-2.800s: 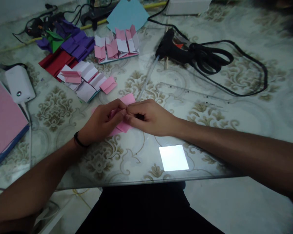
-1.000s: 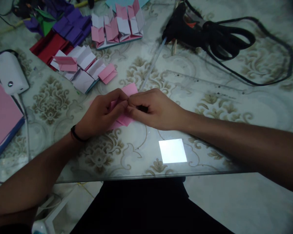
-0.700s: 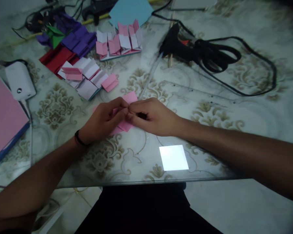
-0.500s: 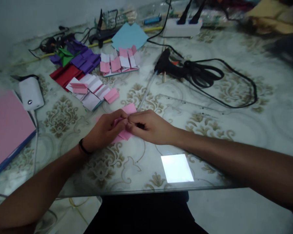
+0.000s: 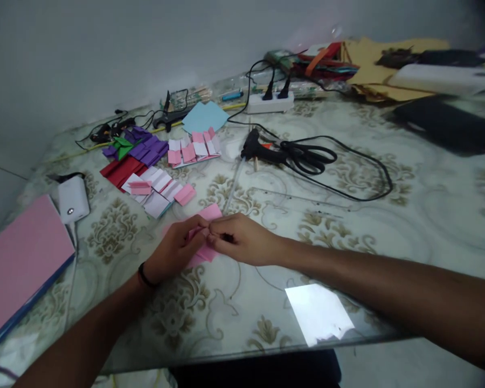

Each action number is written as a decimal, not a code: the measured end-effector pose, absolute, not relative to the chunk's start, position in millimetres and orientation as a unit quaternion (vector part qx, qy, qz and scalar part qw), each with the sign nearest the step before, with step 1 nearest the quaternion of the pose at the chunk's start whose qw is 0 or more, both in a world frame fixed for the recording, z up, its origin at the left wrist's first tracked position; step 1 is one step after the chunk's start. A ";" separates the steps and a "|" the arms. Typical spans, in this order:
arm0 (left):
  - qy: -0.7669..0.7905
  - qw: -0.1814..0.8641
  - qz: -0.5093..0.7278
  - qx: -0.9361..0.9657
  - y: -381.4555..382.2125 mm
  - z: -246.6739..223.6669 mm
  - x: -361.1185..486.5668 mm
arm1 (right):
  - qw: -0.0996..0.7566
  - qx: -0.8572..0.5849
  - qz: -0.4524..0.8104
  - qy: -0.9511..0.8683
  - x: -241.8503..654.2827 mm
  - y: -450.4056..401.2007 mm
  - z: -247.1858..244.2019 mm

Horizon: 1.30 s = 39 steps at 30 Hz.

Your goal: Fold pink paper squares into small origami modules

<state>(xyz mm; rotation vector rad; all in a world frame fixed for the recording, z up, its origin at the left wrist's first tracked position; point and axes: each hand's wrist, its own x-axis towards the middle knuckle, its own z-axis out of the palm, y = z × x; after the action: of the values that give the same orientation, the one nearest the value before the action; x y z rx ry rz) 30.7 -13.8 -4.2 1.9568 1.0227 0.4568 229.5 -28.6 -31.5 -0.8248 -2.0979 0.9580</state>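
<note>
Over the near part of the patterned surface (image 5: pixel 246 326), a pink folded paper (image 5: pixel 212 212) is held between the left hand (image 5: pixel 178 248) and the right hand (image 5: pixel 244 240). Each grip is closed on the paper, thumb to forefinger, and the two sets of fingertips are brought together. The paper lies under and between the grips; its pink edges are seen beyond the fingertips and on their near side, while its middle is partly covered. Past the hands, a clear ruler (image 5: pixel 303 200) is laid at the right, and a pink-and-white folded piece (image 5: pixel 157 205) is set at the left. Farther off, a black glue gun (image 5: pixel 267 153) is rested; at the back, a white power strip (image 5: pixel 270 105) is fitted with two black plugs (image 5: pixel 269 92).
</note>
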 end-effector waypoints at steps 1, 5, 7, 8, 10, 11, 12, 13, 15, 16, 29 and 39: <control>0.409 0.441 0.187 0.777 -13.2 -4.5 30.0 | 0.340 -0.318 0.371 -0.803 229.6 -28.4 -31.3; 0.415 0.476 0.220 0.743 -10.4 -6.6 26.3 | 0.347 -0.317 0.409 -0.782 230.2 -27.1 -29.4; 0.418 0.491 0.237 0.727 -9.8 -7.5 25.0 | 0.349 -0.324 0.437 -0.763 230.6 -26.4 -28.4; 0.421 0.496 0.248 0.718 -9.7 -7.9 24.7 | 0.350 -0.330 0.450 -0.752 230.7 -26.2 -28.0; 0.427 0.501 0.272 0.702 -10.0 -8.5 24.2 | 0.353 -0.341 0.472 -0.732 230.7 -25.9 -27.3; 0.430 0.503 0.284 0.694 -10.4 -8.8 24.0 | 0.354 -0.345 0.481 -0.724 230.7 -25.8 -27.2; 0.433 0.505 0.294 0.686 -10.8 -9.0 23.7 | 0.355 -0.350 0.489 -0.716 230.5 -25.7 -27.1; 0.436 0.508 0.303 0.679 -11.3 -9.2 23.5 | 0.355 -0.355 0.496 -0.708 230.2 -25.7 -27.2; 0.444 0.516 0.319 0.659 -12.4 -9.5 23.1 | 0.356 -0.367 0.508 -0.693 229.6 -25.7 -27.5; 0.447 0.526 0.327 0.646 -12.9 -9.7 23.1 | 0.358 -0.373 0.513 -0.685 229.2 -25.6 -27.6; 0.431 0.573 0.350 0.603 -10.9 -11.6 25.8 | 0.368 -0.383 0.535 -0.657 228.7 -24.5 -24.1; 0.448 0.564 0.336 0.607 -11.6 -10.5 22.1 | 0.349 -0.366 0.513 -0.694 228.8 -24.4 -27.3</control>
<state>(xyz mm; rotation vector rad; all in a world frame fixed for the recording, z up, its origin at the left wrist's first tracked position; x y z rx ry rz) 22.1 -11.6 -10.5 1.4275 1.0546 0.7900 228.8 -24.4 -27.3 -0.9472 -1.7978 1.3290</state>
